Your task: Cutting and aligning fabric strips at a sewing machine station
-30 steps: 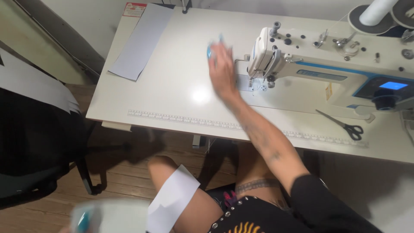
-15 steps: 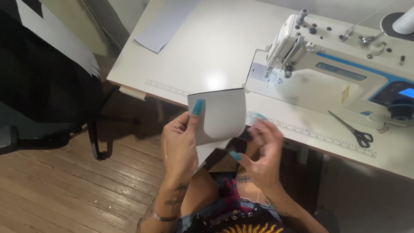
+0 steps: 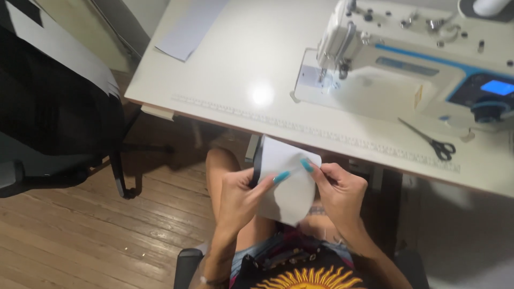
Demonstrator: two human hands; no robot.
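1. Sitting at a broad white sewing table (image 3: 225,59), with wood floor below and a dark chair (image 3: 48,128) off to the left.
2. Standing on the right of the table – a white and blue industrial sewing machine (image 3: 407,64), needle end facing left, nothing lying under its foot.
3. Lying at the table's far left corner – a pale grey fabric strip (image 3: 193,27), well apart from both hands.
4. Holding a white fabric piece (image 3: 286,187) above the lap, just below the table's front edge, one dark edge showing at its left.
5. Closing around that piece – left hand (image 3: 241,195) pinching its left side, right hand (image 3: 342,190) pinching its top right corner.
6. Judging the step – aligning or folding the piece by hand; next calling for a lift onto the table toward the needle.
7. Resting near the table's right front – small black scissors (image 3: 431,140), untouched.
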